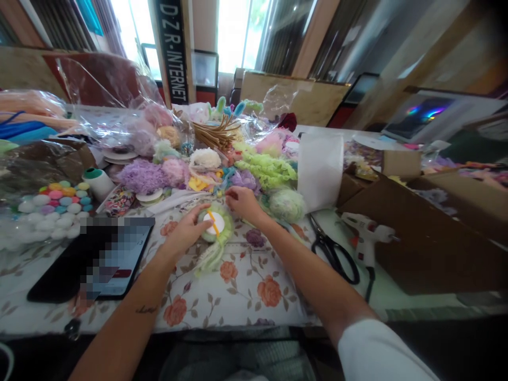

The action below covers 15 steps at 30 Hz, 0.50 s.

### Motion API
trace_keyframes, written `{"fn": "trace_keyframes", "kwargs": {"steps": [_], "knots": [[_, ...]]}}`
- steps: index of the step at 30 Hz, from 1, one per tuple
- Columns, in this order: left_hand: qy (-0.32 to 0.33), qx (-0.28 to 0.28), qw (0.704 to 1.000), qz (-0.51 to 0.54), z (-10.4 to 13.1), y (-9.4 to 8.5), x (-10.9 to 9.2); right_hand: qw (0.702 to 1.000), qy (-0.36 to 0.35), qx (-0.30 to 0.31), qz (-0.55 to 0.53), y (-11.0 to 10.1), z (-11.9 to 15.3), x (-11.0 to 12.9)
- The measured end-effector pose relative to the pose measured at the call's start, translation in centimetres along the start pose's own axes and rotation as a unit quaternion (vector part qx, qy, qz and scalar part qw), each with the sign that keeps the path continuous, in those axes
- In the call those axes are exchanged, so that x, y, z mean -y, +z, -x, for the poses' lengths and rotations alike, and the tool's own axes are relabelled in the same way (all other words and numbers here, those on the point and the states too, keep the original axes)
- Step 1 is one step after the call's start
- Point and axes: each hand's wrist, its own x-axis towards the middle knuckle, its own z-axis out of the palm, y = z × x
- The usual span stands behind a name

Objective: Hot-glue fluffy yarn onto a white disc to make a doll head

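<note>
A round white spool (pixel 212 223) with pale green ruffled trim around it and a yellow-orange strip across its face lies on the floral cloth (pixel 246 296). My left hand (pixel 189 228) grips its left edge, thumb on the white face. Loose green trim (pixel 211 258) trails below the spool. Just to the upper right, my right hand (pixel 243 203) has its fingers pinched together near the yarn pile; whatever they hold is too small to make out. Behind the hands lie purple yarn (pixel 143 176), a white yarn ball (pixel 205 158) and bright green ruffled yarn (pixel 268 172).
On the left are a tablet (pixel 123 259) and a bag of pompoms (pixel 55 209). Black-handled scissors (pixel 335 251), a white glue gun (pixel 367 238) and a cardboard box (pixel 428 233) are on the right. A white roll (pixel 320 172) stands behind the scissors.
</note>
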Motion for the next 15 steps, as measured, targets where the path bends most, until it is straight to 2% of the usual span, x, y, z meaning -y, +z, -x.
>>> {"fn": "trace_keyframes", "kwargs": {"steps": [3,7,9,12,15], "knots": [[0.044,-0.027,0.996,-0.077,-0.5,-0.6,0.6,0.998,-0.019,0.010,0.053,1.5,-2.0,0.3],[0.058,-0.108,0.969,-0.212,-0.4,-1.0,0.4,0.995,-0.013,0.006,0.100,2.1,-3.2,0.8],[0.062,-0.120,0.950,-0.281,-0.1,-1.0,0.0,0.994,-0.004,-0.015,0.113,1.0,-3.4,1.1],[0.073,-0.120,0.921,-0.364,0.4,-1.0,-0.5,0.994,0.005,-0.074,0.084,-2.0,-3.5,2.0],[0.082,-0.128,0.905,-0.396,0.6,-0.8,-0.6,0.987,0.009,-0.126,-0.099,-5.5,-3.1,3.5]]}}
